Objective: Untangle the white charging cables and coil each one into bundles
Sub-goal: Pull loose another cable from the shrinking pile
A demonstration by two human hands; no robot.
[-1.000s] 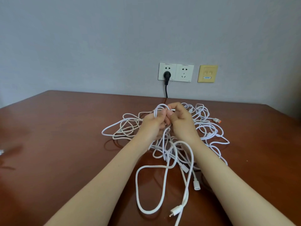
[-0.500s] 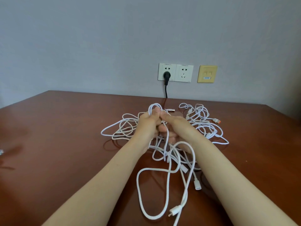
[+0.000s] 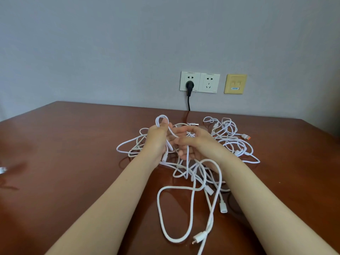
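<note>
A tangle of white charging cables (image 3: 231, 142) lies on the brown table (image 3: 73, 144). My left hand (image 3: 156, 140) grips a raised loop of cable (image 3: 161, 119) above the heap. My right hand (image 3: 195, 144) sits close beside it, its fingers curled round a strand that drops toward the table. A long loop (image 3: 161, 214) trails toward me and ends in a white plug (image 3: 199, 237). Another white connector (image 3: 223, 207) lies near my right forearm, and an orange-tipped connector (image 3: 246, 137) rests at the heap's right edge.
Two wall sockets (image 3: 199, 81) sit above the table's far edge, with a black plug (image 3: 189, 85) and cord in the left one. A yellow wall plate (image 3: 235, 84) is to their right. A small white object (image 3: 2, 170) shows at the left edge.
My right hand has come down from the top of the loop and turned lower, taking hold of a hanging strand. My left hand keeps the loop raised and has shifted slightly left.
</note>
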